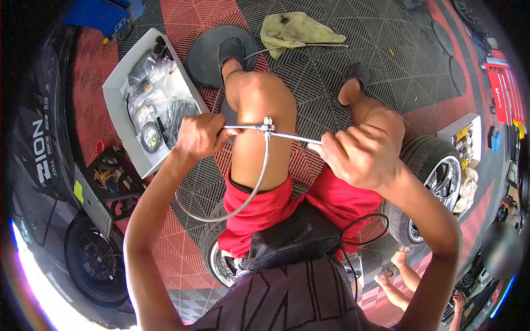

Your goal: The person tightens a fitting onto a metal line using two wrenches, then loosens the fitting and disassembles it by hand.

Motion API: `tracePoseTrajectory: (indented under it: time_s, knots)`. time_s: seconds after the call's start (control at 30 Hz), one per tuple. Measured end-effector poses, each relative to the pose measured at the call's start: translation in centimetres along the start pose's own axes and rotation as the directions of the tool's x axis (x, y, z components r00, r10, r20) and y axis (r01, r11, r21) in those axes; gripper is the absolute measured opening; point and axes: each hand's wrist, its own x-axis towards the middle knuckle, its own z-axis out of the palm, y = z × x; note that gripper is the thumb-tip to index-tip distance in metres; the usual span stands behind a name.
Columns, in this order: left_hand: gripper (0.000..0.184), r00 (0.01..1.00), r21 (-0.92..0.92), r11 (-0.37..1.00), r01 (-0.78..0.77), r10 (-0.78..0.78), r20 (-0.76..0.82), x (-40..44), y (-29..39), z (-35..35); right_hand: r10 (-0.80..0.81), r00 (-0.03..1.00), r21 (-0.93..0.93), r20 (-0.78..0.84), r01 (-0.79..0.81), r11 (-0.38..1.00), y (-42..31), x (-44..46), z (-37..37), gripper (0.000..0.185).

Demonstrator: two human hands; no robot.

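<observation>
My left hand [201, 135] is closed around the handle of a metal wrench [245, 127]. My right hand [359, 154] grips a second slim wrench [295, 137], coming in from the other side. Both wrenches meet at a small silver hose fitting [268, 126] above one knee. From the fitting a thin braided hose [259, 185] hangs down and curves left over the red shorts. The exact seating of the wrench jaws is too small to tell.
A white box [118, 121] of bagged parts stands on the left, beside a dark car [33, 143]. Wheels [441, 176] lie on the right and under me. A yellowish cloth [292, 33] is on the tiled floor. Another person's limbs [397, 289] show lower right.
</observation>
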Motion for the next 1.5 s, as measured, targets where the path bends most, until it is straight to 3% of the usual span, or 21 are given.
tracePoseTrajectory:
  time_s: [0.07,0.17,0.27,0.3,0.43,0.53,0.63,0.7,0.73,0.8,0.87,1.0,1.03,1.1,1.13,1.2,1.3,1.43,1.47,1.5]
  knots:
    - [0.044,1.0,0.007,1.0,0.003,-0.003,0.007,0.4,0.4,-1.3,-0.007,1.0,-0.007,0.015,0.007,1.0,-0.3,0.3,-0.3,0.017]
    - [0.046,0.998,0.226,0.973,-0.053,0.048,0.027,1.5,1.1,-4.0,0.011,0.998,-0.025,0.054,-0.009,1.0,-0.8,0.6,-0.6,0.018]
    - [0.044,0.998,0.219,0.974,-0.06,0.062,-0.002,2.0,1.8,-5.5,0.018,0.997,-0.02,0.075,-0.017,1.0,-0.9,1.1,-1.0,0.016]
    - [0.039,0.993,0.163,0.985,0.055,-0.071,0.094,1.7,2.2,-5.8,0.027,0.996,-0.037,0.086,-0.024,0.999,-1.2,1.3,-1.2,0.015]
    - [0.037,0.976,0.178,0.977,0.116,-0.146,0.163,2.0,3.8,-7.2,0.007,0.993,-0.082,0.116,0.002,0.997,-1.2,2.2,-2.2,0.014]
    - [0.037,0.928,0.24,0.942,0.233,-0.289,0.235,2.5,4.7,-7.9,-0.072,0.993,-0.126,0.092,0.083,0.989,-0.8,2.3,-2.1,0.012]
    - [0.035,0.908,0.227,0.953,0.201,-0.268,0.321,2.9,5.5,-7.9,-0.079,0.991,-0.11,0.111,0.091,0.99,-0.3,2.6,-2.6,0.009]
    - [0.035,0.971,0.239,0.963,0.121,-0.165,0.174,3.3,5.4,-7.4,-0.045,0.99,-0.054,0.137,0.053,0.997,0.0,3.0,-3.3,0.009]
    - [0.035,0.971,0.237,0.964,0.12,-0.165,0.176,3.4,5.1,-7.1,-0.011,0.987,0.0,0.163,0.011,1.0,0.0,3.0,-3.5,0.008]
    - [0.032,0.997,0.269,0.961,-0.061,0.044,0.069,3.4,4.4,-6.6,-0.015,0.99,0.02,0.143,0.012,1.0,0.1,3.2,-3.4,0.008]
    - [0.03,0.995,0.287,0.958,-0.01,-0.019,0.096,3.5,5.0,-7.0,-0.068,0.993,-0.065,0.098,0.075,0.995,-0.2,3.4,-3.4,0.009]
    - [0.029,0.951,0.338,0.932,0.134,-0.217,0.221,3.6,6.6,-7.3,-0.125,0.98,-0.102,0.158,0.142,0.985,-0.5,3.7,-3.5,0.011]
    - [0.029,0.95,0.335,0.932,0.137,-0.219,0.221,3.9,6.6,-7.5,-0.116,0.983,-0.095,0.14,0.13,0.987,-0.5,3.7,-3.5,0.011]
    - [0.03,0.996,0.329,0.944,-0.008,-0.02,0.083,4.7,6.3,-8.0,-0.11,0.986,-0.09,0.124,0.121,0.989,-0.5,3.5,-3.4,0.011]
    - [0.03,0.997,0.331,0.944,-0.006,-0.021,0.079,4.5,6.2,-8.0,-0.095,0.988,-0.06,0.118,0.103,0.993,-0.7,3.5,-3.5,0.011]
    - [0.03,0.986,0.288,0.955,0.066,-0.107,0.129,4.5,5.9,-7.8,-0.079,0.991,-0.035,0.106,0.083,0.996,-0.9,3.3,-3.4,0.011]
    - [0.03,0.989,0.23,0.97,0.077,-0.104,0.109,4.8,5.6,-8.0,-0.06,0.975,-0.014,0.215,0.064,0.998,-1.5,3.0,-3.6,0.012]
    - [0.027,0.974,0.094,0.972,0.213,-0.219,0.059,3.4,5.0,-7.7,-0.068,0.983,-0.048,0.169,0.077,0.996,-1.7,2.0,-3.3,0.012]
    - [0.028,0.911,-0.144,0.9,0.41,-0.398,0.108,2.4,5.3,-7.5,-0.062,0.986,-0.064,0.155,0.073,0.995,-2.0,1.5,-3.5,0.012]
    - [0.03,0.817,-0.359,0.735,0.575,-0.54,0.203,1.4,5.9,-6.9,-0.053,0.988,-0.081,0.143,0.065,0.995,-2.2,1.1,-3.5,0.012]
